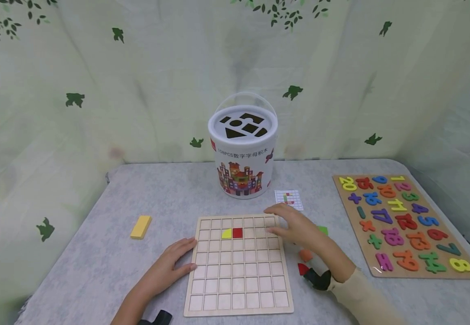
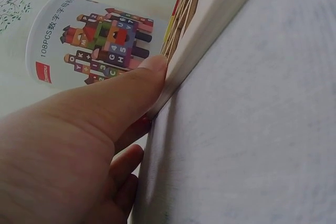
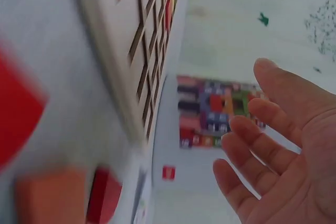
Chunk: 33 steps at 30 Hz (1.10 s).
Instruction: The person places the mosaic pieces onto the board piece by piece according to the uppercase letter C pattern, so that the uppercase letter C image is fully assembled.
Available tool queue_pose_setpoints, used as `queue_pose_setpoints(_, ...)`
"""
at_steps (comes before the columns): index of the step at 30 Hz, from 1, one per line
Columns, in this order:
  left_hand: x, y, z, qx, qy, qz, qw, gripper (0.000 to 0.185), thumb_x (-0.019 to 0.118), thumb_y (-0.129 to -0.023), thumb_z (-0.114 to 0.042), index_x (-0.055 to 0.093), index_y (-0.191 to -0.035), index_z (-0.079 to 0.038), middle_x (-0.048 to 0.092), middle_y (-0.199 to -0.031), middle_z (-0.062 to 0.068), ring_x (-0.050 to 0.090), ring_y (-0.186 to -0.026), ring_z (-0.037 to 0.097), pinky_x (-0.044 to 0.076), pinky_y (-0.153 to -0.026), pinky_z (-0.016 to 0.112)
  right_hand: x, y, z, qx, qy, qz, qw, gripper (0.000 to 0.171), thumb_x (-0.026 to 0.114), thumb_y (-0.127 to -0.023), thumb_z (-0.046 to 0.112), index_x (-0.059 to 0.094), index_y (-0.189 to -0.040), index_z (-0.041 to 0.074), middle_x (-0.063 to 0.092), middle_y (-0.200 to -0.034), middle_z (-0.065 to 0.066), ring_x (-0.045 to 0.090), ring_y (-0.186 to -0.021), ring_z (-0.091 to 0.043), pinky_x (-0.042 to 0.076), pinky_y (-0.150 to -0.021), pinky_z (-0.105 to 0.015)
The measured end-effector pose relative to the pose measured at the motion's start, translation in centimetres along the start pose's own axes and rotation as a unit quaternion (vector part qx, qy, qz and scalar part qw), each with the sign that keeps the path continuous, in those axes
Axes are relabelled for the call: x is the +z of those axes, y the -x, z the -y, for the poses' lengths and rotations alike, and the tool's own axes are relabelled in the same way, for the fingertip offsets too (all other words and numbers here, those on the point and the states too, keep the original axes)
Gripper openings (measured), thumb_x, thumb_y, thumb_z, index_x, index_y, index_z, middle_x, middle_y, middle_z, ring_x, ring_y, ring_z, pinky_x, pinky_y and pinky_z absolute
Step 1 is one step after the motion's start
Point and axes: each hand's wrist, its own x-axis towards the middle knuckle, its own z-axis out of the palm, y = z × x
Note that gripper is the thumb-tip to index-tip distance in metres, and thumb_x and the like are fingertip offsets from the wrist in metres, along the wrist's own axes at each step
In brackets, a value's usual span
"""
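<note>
With the left hand [image 1: 169, 266] flat against the left edge of the grid board [image 1: 239, 264] near the tabletop's front edge, the right hand [image 1: 296, 225], fingers loose and holding nothing, hovers over its far right corner, perhaps touching, and could nudge the yellow tile [image 1: 226, 234] and red tile [image 1: 237, 233] loose.

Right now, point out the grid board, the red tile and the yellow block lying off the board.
grid board [image 1: 239, 271], head view, on an empty middle cell.
red tile [image 1: 237, 233], head view, centre of its top face.
yellow block [image 1: 140, 226], head view, middle of its top face.
</note>
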Motion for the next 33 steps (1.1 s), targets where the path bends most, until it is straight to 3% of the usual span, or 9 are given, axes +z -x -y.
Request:
queue_pose_setpoints(5, 0.0, 0.0, 0.1, 0.004, -0.001, -0.001, 1.0000, 0.062, 0.062, -0.082, -0.042, 0.047, -0.132, -0.010, 0.040, -0.136, 0.006, 0.029, -0.128, 0.030, 0.027, -0.099, 0.052, -1.2, 2.4, -2.4, 0.054, 0.021, -0.013, 0.998, 0.043, 0.069, -0.081, 0.020, 0.056, -0.120, 0.007, 0.052, -0.122, -0.008, 0.044, -0.116, -0.029, 0.040, -0.091, -0.047)
queue_pose_setpoints(11, 0.1, -0.1, 0.1, 0.001, -0.002, 0.000, 1.0000, 0.063, 0.061, -0.081, -0.043, 0.046, -0.132, -0.010, 0.040, -0.137, 0.006, 0.029, -0.128, 0.030, 0.026, -0.099, 0.051, -1.6, 4.3, -5.5, 0.100, 0.049, -0.002, 0.994, 0.040, 0.069, -0.081, 0.016, 0.056, -0.118, 0.006, 0.054, -0.116, -0.008, 0.052, -0.102, -0.025, 0.045, -0.085, -0.042)
queue_pose_setpoints(22, 0.0, -0.1, 0.1, 0.000, -0.001, -0.003, 1.0000, 0.063, 0.062, -0.081, -0.043, 0.047, -0.132, -0.009, 0.041, -0.136, 0.007, 0.030, -0.127, 0.031, 0.026, -0.099, 0.052, -1.7, 4.6, -7.0, 0.146, 0.073, -0.003, 0.987, 0.028, 0.070, -0.079, 0.016, 0.063, -0.104, 0.005, 0.054, -0.096, -0.003, 0.050, -0.085, -0.018, 0.047, -0.080, -0.039)
queue_pose_setpoints(29, 0.0, 0.0, 0.0, -0.007, 0.004, 0.003, 1.0000, 0.064, 0.062, -0.081, -0.044, 0.046, -0.132, -0.009, 0.040, -0.137, 0.007, 0.029, -0.128, 0.031, 0.026, -0.099, 0.051, -1.6, 4.5, -6.8, 0.151, 0.027, -0.019, 0.988, 0.023, 0.067, -0.082, 0.014, 0.060, -0.103, 0.009, 0.059, -0.092, 0.000, 0.054, -0.082, -0.016, 0.049, -0.074, -0.034)
queue_pose_setpoints(33, -0.1, 0.0, -0.1, -0.005, 0.005, 0.002, 1.0000, 0.063, 0.062, -0.081, -0.043, 0.046, -0.132, -0.009, 0.040, -0.137, 0.007, 0.029, -0.128, 0.031, 0.026, -0.099, 0.052, -1.5, 4.3, -6.4, 0.125, -0.028, -0.038, 0.991, 0.026, 0.066, -0.082, 0.010, 0.059, -0.108, 0.008, 0.062, -0.097, -0.002, 0.059, -0.084, -0.017, 0.051, -0.074, -0.032)
